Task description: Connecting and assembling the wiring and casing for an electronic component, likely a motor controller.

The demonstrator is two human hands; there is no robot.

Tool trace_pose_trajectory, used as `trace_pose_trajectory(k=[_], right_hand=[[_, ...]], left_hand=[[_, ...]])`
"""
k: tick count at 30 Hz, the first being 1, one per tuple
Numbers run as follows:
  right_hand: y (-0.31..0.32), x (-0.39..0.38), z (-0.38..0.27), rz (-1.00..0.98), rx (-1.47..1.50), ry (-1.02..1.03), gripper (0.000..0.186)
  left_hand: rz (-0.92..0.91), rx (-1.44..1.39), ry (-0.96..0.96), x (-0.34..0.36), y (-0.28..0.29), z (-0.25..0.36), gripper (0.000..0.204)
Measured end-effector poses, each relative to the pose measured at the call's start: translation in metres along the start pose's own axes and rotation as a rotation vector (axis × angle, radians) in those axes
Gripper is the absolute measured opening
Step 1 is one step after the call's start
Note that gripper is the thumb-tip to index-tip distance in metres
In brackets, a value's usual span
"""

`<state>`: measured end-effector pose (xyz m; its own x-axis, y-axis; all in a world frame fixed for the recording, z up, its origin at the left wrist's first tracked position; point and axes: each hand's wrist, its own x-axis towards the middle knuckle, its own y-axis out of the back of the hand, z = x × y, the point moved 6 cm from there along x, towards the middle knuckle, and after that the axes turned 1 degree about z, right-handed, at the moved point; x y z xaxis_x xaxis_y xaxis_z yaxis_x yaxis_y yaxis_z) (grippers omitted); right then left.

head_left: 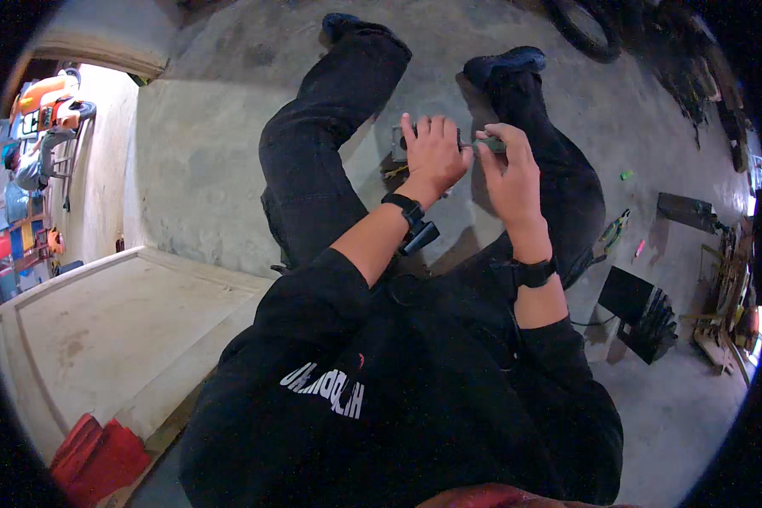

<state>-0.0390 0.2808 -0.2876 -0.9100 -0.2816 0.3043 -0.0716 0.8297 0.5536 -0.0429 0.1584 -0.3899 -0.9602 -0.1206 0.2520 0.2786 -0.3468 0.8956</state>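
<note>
- Between the knees, over the concrete floor [212,152], both hands meet on a small grey metal part [398,144].
- Left hand [434,155] lies flat over it, fingers together.
- Right hand [510,173] pinches a short grey rod [489,145], long axis roughly sideways, pointing toward the left hand.
- Pliers [615,229] lie well apart on the right.

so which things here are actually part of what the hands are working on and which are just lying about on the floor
In hand:
- left hand on a small grey block-like part
- right hand gripping a grey tool or piece, too hidden to name

Lying about:
- pliers
- small green bit
- small pink bit
- dark panel
- tyre
- red crates
</note>
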Motion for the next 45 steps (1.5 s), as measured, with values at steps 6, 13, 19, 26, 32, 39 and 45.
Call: trace_pose_trajectory(k=[6, 13, 19, 26, 32, 39, 45], right_hand=[[-0.001, 0.002, 0.001, 0.012, -0.016, 0.068, 0.03], [-0.001, 0.0, -0.003, 0.02, -0.083, 0.099, 0.027], [-0.001, 0.0, -0.003, 0.017, -0.071, 0.056, 0.027], [-0.002, -0.001, -0.006, 0.156, -0.285, -0.033, 0.033], [-0.02, -0.002, -0.024, 0.147, -0.291, 0.139, 0.045], [-0.011, -0.001, -0.018, -0.032, -0.102, -0.055, 0.043], [-0.002, 0.002, -0.019, 0.066, -0.138, 0.031, 0.033]], left_hand=[[0.033, -0.023, -0.003, 0.001, 0.0, 0.0, 0.047], [0.019, -0.027, -0.002, 0.001, 0.0, 0.001, 0.046], [0.047, -0.023, -0.018, 0.002, -0.001, 0.001, 0.045], [0.049, -0.009, -0.029, 0.0, -0.004, 0.005, 0.044], [0.079, 0.028, -0.107, -0.004, -0.005, 0.006, 0.041], [0.036, 0.036, -0.089, -0.004, -0.001, 0.007, 0.041], [0.041, 0.064, -0.091, -0.005, -0.003, 0.007, 0.036]])
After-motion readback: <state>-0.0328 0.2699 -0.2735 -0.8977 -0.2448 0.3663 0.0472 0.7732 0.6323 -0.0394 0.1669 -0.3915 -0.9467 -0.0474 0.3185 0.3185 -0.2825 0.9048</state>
